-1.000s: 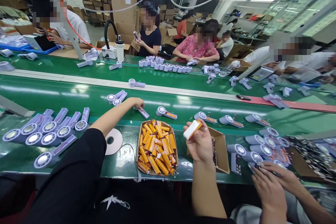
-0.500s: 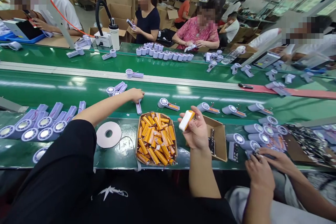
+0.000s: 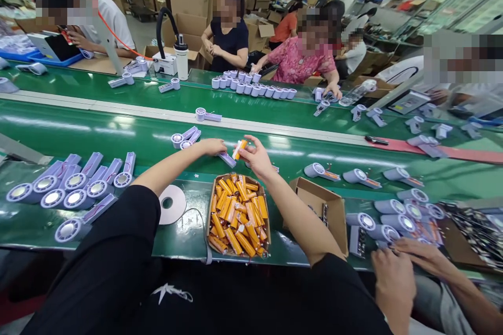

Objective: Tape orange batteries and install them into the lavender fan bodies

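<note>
My left hand is closed on a lilac handheld fan housing, whose open handle points toward the front right. Most of its round head is hidden by the hand. Close beside it, my right hand pinches an orange battery with a white strip along one side. The battery is just above the end of the handle; I cannot tell whether they touch. Behind my right wrist, another fan housing is mostly covered. Below both hands lies a pile of orange batteries in a cardboard box.
A roll of white tape lies left of the batteries. Several fan housings stand at the left, more on the green belt at right. An open carton holds dark parts. A co-worker's hands work at the right.
My right hand has carried the battery left and up to the fan housing in my left hand. The view has shifted slightly. Across the belt, a co-worker in pink now reaches out with both arms.
</note>
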`<state>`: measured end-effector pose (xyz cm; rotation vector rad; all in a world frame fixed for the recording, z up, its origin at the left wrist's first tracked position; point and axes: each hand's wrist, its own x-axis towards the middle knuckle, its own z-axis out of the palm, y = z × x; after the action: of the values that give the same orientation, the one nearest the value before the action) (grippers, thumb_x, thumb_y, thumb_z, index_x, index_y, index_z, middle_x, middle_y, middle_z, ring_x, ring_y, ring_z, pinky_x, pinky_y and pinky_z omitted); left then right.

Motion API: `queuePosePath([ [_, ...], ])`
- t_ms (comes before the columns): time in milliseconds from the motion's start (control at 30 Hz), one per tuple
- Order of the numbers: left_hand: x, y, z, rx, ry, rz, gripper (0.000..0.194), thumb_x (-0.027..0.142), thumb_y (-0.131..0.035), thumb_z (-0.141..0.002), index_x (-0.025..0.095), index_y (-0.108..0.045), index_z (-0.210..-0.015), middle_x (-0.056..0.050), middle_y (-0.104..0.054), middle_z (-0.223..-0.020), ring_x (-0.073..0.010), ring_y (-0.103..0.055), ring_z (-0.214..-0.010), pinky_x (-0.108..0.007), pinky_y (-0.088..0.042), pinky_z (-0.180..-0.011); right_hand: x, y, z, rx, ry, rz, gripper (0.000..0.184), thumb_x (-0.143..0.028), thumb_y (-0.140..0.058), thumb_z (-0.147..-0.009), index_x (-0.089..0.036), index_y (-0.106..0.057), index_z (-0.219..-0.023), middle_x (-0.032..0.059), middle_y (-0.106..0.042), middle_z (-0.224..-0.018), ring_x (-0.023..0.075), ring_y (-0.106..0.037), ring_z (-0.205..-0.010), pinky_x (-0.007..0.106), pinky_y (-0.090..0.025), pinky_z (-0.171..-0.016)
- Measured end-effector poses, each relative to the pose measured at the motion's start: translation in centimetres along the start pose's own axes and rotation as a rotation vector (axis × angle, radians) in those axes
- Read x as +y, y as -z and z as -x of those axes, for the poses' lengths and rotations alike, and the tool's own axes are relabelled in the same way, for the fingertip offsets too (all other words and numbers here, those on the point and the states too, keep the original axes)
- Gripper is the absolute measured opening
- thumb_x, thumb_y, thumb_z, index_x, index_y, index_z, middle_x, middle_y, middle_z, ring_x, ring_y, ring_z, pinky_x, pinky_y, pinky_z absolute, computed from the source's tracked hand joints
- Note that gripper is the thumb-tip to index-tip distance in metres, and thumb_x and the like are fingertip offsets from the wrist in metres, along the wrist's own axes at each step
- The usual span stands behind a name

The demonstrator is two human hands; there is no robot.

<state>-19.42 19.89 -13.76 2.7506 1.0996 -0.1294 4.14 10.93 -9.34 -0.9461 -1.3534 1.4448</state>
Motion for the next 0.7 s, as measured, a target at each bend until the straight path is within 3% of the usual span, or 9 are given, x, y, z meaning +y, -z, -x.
queuePosePath([
  [100, 0.9, -0.6, -1.0, 0.045, 0.035, 0.013, 0.029, 0.032, -0.055, -0.108, 0.023, -0.082, -0.113, -0.010, -0.083, -0.116, -0.0234, -0.074, -0.114, -0.030, -0.050, -0.108, 1.6, 0.9, -1.5, -0.007, 0.055, 0.297, 0.070, -0.051, -0.092, -0.074, -0.022, -0.066, -0.132, 0.0044, -0.086, -0.101, 0.0241, -0.085, -0.096, 0.044, -0.071, -0.097],
  [300, 2.4, -1.6, -2.0, 0.101, 0.165, 0.027, 0.047, 0.042, -0.036, -0.117, 0.019, -0.077, -0.123, -0.015, -0.081, -0.123, -0.0293, -0.074, -0.114, -0.036, -0.052, -0.097, 3.9, 2.9, -1.1, -0.030, 0.056, 0.594, 0.051, -0.029, -0.085, -0.083, -0.022, -0.075, -0.132, 0.0058, -0.087, -0.101, 0.0278, -0.085, -0.103, 0.049, -0.065, -0.109],
  [467, 3.4, -1.8, -2.0, 0.116, 0.203, 0.057, 0.049, 0.045, -0.033, -0.119, 0.020, -0.075, -0.125, -0.012, -0.080, -0.130, -0.0282, -0.071, -0.120, -0.034, -0.052, -0.098, 4.2, 3.6, -1.4, -0.064, 0.074, 0.829, 0.053, -0.024, -0.075, -0.097, -0.020, -0.067, -0.149, 0.0114, -0.087, -0.119, 0.0284, -0.083, -0.117, 0.045, -0.061, -0.113],
  [700, 4.0, -1.6, -2.7, 0.127, 0.278, 0.122, 0.049, 0.045, -0.034, -0.119, 0.019, -0.074, -0.129, -0.013, -0.079, -0.126, -0.0272, -0.069, -0.121, -0.034, -0.052, -0.098, 3.8, 3.2, -1.3, -0.195, 0.014, 1.191, 0.044, -0.028, -0.072, -0.105, -0.025, -0.068, -0.148, 0.0117, -0.085, -0.130, 0.0314, -0.082, -0.116, 0.040, -0.061, -0.105],
])
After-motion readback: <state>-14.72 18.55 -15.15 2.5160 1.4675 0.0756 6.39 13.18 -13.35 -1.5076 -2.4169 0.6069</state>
